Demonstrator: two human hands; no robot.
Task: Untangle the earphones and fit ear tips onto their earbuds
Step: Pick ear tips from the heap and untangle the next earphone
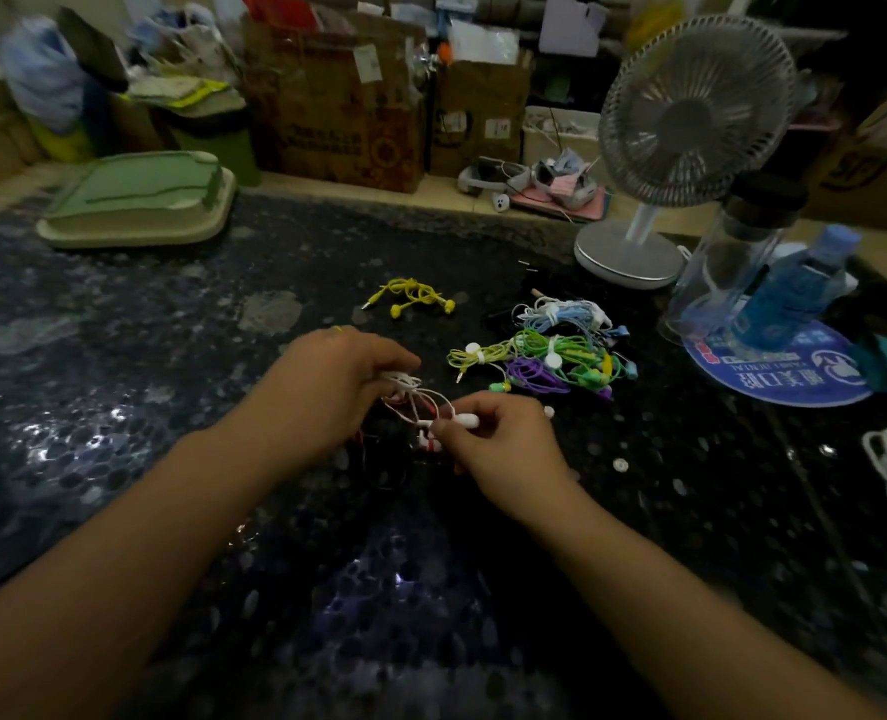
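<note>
The white earphones [420, 402] hang between both hands above the dark table [119, 356]. The left hand [337, 376] grips the bundled cord; the right hand [493, 439] pinches a plug-like piece. The cord looks light, limp and snag-prone, best held by its hard ends.

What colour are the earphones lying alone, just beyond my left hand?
Yellow earphones, clearest in the head view.

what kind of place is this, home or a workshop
Probably a home used for piecework, not a workshop: a dark speckled countertop, cardboard boxes and a desk fan behind, and a pile of bundled coloured earphones.
</note>
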